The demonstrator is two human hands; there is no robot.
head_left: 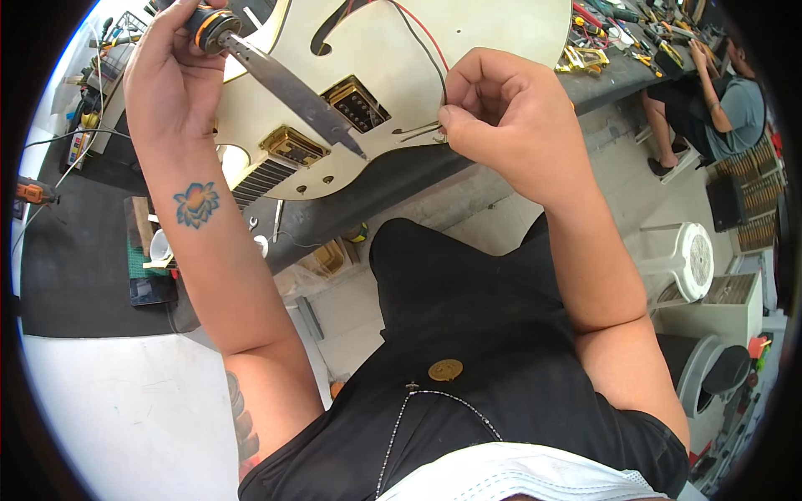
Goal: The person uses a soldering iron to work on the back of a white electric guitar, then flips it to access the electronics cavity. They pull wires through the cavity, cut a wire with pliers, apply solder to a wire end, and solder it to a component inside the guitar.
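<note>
My left hand [171, 88], at the upper left, is wrapped round the black and orange handle of a soldering iron [288, 93]. The iron's metal barrel slants down to the right across a cream electric guitar [510, 37], its tip over the body's near edge. On the right, my right hand [510, 117] is closed in a pinch on a thin black wire [428, 52]. A red wire [424, 25] runs beside it from the f-hole [332, 29]. Thin ends stick out left of my fingertips, apart from the iron's tip. Two gold-framed pickups [357, 104] sit in the guitar.
The guitar lies on a dark workbench [83, 275]. A wrench [278, 219] rests near the fretboard [255, 184]. Pliers and other hand tools [618, 37] crowd the far right bench. Another person [739, 104] sits there. A white stool [689, 259] stands to my right.
</note>
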